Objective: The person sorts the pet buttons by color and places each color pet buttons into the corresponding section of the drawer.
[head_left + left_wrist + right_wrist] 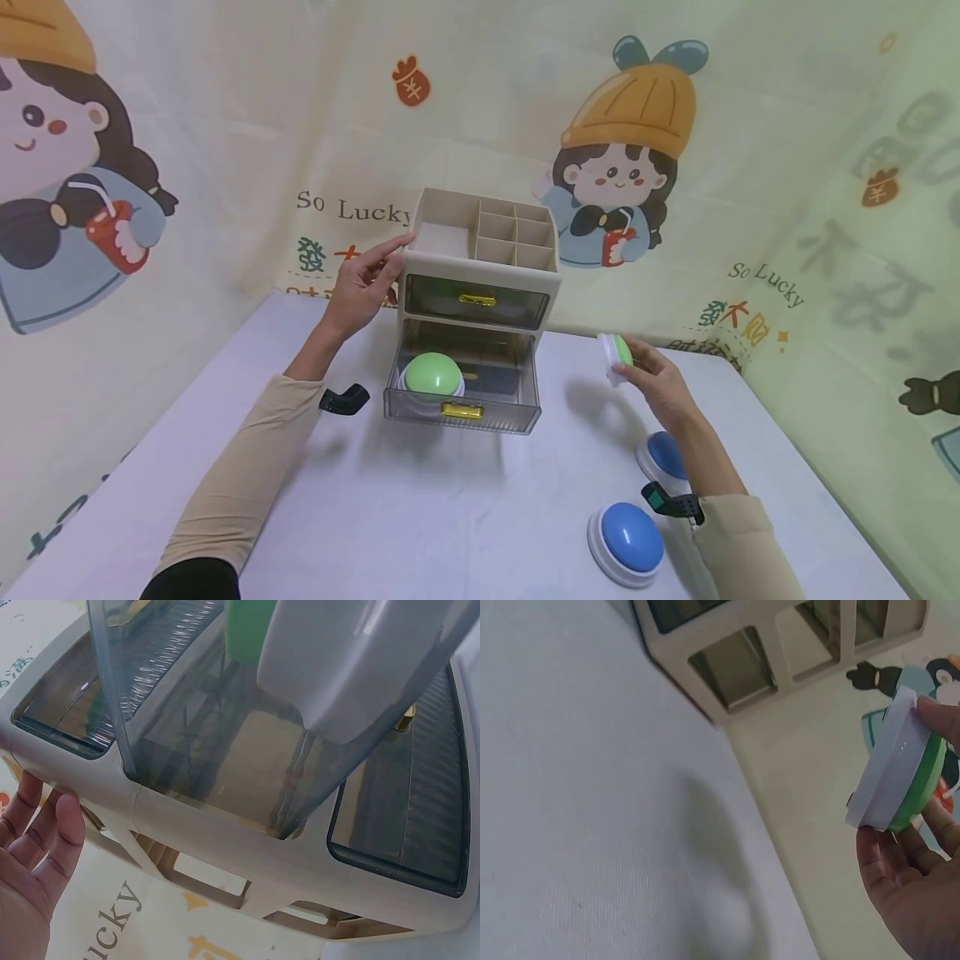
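Note:
A beige desktop drawer organizer (480,265) stands at the back of the table, its smoky middle drawer (520,408) pulled out. A green push button (432,374) with a white base lies in that drawer's left side. My left hand (362,283) touches the organizer's upper left corner; in the left wrist view its fingertips (69,817) rest against the side edge. Right of the organizer, my right hand (660,379) holds a second green button (911,776) up above the table, tilted on its side, with thumb and fingers round its rim.
Two blue push buttons, one nearer (632,537) and one farther (666,456), lie on the table's right side near my right forearm. The organizer's top drawer (476,302) is closed, below an open compartment tray (517,233). A patterned cloth (480,150) hangs close behind.

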`<control>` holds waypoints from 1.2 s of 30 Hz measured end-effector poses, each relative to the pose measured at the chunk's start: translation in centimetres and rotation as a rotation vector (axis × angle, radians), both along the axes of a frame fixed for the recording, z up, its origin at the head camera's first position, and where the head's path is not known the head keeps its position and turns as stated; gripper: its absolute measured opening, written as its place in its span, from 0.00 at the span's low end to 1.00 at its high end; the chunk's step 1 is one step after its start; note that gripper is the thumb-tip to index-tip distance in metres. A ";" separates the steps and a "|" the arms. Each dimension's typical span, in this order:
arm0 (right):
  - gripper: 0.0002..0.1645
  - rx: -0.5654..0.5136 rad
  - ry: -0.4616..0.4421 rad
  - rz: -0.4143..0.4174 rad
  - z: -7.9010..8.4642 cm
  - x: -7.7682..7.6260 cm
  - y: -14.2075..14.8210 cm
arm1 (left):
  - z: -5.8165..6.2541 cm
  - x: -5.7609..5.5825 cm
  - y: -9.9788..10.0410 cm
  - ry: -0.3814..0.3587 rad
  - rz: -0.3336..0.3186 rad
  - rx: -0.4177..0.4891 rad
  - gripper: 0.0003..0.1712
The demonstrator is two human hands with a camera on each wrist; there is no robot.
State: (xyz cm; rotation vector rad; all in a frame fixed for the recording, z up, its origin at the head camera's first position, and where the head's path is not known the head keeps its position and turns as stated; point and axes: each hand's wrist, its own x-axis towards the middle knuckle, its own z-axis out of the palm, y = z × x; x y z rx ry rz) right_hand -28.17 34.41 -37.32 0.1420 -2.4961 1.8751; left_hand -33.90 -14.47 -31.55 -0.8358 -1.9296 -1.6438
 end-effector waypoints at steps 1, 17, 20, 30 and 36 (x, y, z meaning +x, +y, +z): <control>0.39 -0.023 0.007 0.010 0.1 0.1 -0.1 | 0.0 0.0 0.0 -0.002 0.000 0.001 0.23; 0.35 -0.128 0.080 0.109 1.4 2.2 -2.3 | 0.0 0.0 0.0 -0.016 0.006 0.001 0.23; 0.35 -0.139 0.082 0.125 1.5 2.6 -2.5 | -0.1 0.0 0.0 -0.020 0.007 0.000 0.23; 0.34 -0.196 0.137 0.221 1.9 3.8 -3.3 | 0.0 0.2 0.0 -0.011 0.001 0.006 0.23; 0.38 -0.037 0.226 0.150 2.6 4.4 -4.3 | 0.0 0.2 0.0 -0.011 0.000 0.004 0.23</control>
